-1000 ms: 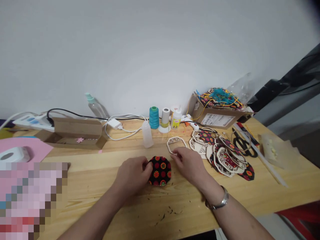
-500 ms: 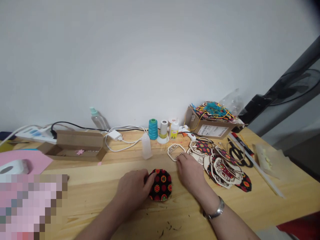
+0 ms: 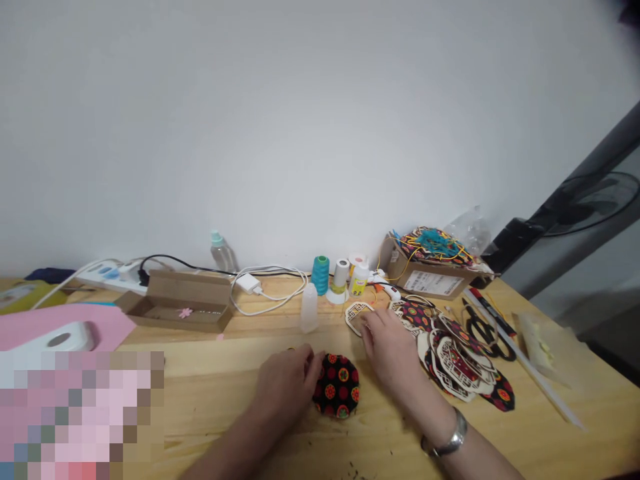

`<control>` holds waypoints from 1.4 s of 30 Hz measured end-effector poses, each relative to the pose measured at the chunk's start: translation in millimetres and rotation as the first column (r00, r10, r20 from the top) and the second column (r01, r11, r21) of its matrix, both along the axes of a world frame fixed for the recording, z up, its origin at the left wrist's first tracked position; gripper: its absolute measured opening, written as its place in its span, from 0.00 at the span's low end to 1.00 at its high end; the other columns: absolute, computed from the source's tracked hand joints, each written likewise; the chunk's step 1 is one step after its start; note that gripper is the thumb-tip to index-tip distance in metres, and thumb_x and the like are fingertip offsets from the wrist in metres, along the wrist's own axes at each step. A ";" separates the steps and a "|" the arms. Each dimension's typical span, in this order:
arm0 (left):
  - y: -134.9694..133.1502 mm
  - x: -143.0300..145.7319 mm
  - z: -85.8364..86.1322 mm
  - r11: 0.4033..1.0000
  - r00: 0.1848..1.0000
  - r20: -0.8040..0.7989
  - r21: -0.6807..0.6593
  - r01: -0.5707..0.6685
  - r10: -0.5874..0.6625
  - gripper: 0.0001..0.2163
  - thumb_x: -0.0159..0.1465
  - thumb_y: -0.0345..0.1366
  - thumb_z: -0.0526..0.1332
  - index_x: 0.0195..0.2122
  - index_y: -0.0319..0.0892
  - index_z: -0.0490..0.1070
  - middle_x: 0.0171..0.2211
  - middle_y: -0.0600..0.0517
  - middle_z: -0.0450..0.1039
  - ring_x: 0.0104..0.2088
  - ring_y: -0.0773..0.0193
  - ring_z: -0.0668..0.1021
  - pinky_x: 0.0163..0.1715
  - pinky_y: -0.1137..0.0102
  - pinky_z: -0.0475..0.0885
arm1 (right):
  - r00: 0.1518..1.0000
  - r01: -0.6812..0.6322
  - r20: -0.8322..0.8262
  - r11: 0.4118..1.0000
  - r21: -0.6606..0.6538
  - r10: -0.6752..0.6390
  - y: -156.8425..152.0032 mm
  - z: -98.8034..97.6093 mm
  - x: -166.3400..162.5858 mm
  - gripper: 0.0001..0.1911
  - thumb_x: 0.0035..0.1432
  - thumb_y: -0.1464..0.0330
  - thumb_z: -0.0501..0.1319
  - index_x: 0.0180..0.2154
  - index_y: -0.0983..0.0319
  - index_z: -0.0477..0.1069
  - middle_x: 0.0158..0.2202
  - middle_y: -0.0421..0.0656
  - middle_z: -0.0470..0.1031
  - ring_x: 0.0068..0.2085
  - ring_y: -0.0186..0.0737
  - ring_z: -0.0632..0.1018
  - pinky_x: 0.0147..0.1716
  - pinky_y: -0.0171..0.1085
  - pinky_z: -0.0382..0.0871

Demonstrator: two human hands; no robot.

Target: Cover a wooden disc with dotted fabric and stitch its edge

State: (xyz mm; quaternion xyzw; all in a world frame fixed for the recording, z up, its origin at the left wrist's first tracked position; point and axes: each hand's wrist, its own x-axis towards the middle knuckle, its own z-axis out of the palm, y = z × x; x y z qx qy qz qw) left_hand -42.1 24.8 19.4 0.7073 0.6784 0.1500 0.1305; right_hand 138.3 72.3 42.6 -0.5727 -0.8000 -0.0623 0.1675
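A round, padded-looking piece of black fabric with red and orange flowers (image 3: 338,390) lies on the wooden table. My left hand (image 3: 290,381) is closed at its left edge, with thumb and fingers on the rim. A pale wooden lattice frame (image 3: 354,321) lies flat behind it, under the fingertips of my right hand (image 3: 391,341). Those fingers are curled over the frame's right side and cover part of it. More lattice frames (image 3: 453,360) and flowered fabric pieces (image 3: 501,392) form a pile just right of my right hand.
Along the wall stand a frosted squeeze bottle (image 3: 309,311), a teal thread cone (image 3: 321,276), a glue bottle (image 3: 359,281) and a box of fabric and cords (image 3: 434,285). Scissors (image 3: 483,337) and a white strip (image 3: 543,380) lie right; an open cardboard box (image 3: 183,319) sits left.
The view has shifted, so everything sits lower and farther right. My right fingers now cover more of the lattice frame's right side. My left thumb has drawn back slightly on the fabric piece.
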 end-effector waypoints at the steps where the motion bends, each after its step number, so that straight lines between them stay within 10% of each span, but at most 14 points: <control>1: -0.2 -0.1 0.4 1.000 1.000 0.012 0.026 -0.011 0.011 0.17 0.65 0.43 0.46 0.30 0.44 0.73 0.25 0.49 0.76 0.28 0.59 0.77 0.26 0.69 0.62 | 0.999 -0.035 0.006 0.999 0.036 0.035 3.3 11.8 -4.3 0.10 0.62 0.71 0.51 0.38 0.62 0.71 0.38 0.46 0.73 0.42 0.44 0.70 0.40 0.38 0.60; 8: 3.4 -2.0 -0.9 0.971 0.997 0.053 0.231 -0.058 0.047 0.16 0.63 0.40 0.51 0.47 0.46 0.73 0.50 0.42 0.68 0.57 0.50 0.62 0.53 0.58 0.58 | 0.926 -0.324 0.280 0.915 0.241 0.254 61.1 73.2 -51.0 0.21 0.59 0.72 0.54 0.54 0.59 0.61 0.56 0.51 0.62 0.59 0.57 0.52 0.49 0.52 0.49; 13: 10.8 -3.2 -10.6 0.972 0.994 0.103 0.226 -0.059 0.037 0.16 0.59 0.40 0.56 0.48 0.50 0.73 0.56 0.43 0.65 0.59 0.44 0.57 0.52 0.51 0.55 | 0.864 -0.372 0.399 0.924 0.092 0.308 104.5 68.3 -79.3 0.26 0.56 0.62 0.58 0.56 0.59 0.59 0.50 0.54 0.68 0.61 0.61 0.48 0.51 0.60 0.39; 18: 16.9 -2.9 -12.9 0.986 0.992 0.105 0.149 -0.079 0.064 0.18 0.59 0.40 0.57 0.51 0.51 0.70 0.59 0.45 0.61 0.58 0.42 0.58 0.50 0.50 0.56 | 0.831 -0.373 0.439 0.928 -0.015 0.341 123.2 60.7 -92.5 0.12 0.53 0.67 0.60 0.40 0.62 0.73 0.37 0.52 0.76 0.56 0.60 0.58 0.49 0.62 0.41; 37: 22.6 -8.2 -9.2 0.978 0.987 0.045 0.135 -0.160 0.155 0.20 0.60 0.36 0.54 0.53 0.54 0.67 0.60 0.46 0.59 0.53 0.43 0.62 0.46 0.51 0.60 | 0.735 -0.574 0.400 0.817 -0.060 0.547 31.0 68.2 -32.3 0.08 0.51 0.78 0.57 0.33 0.62 0.71 0.34 0.47 0.75 0.51 0.52 0.62 0.52 0.55 0.43; 42: 26.4 -3.6 -6.0 0.979 0.986 0.031 0.119 -0.163 0.161 0.19 0.59 0.37 0.55 0.52 0.52 0.68 0.59 0.45 0.59 0.53 0.45 0.64 0.47 0.52 0.61 | 0.770 -0.493 0.430 0.867 -0.070 0.472 28.3 66.4 -16.1 0.10 0.51 0.77 0.56 0.35 0.62 0.70 0.37 0.48 0.74 0.46 0.51 0.66 0.46 0.51 0.54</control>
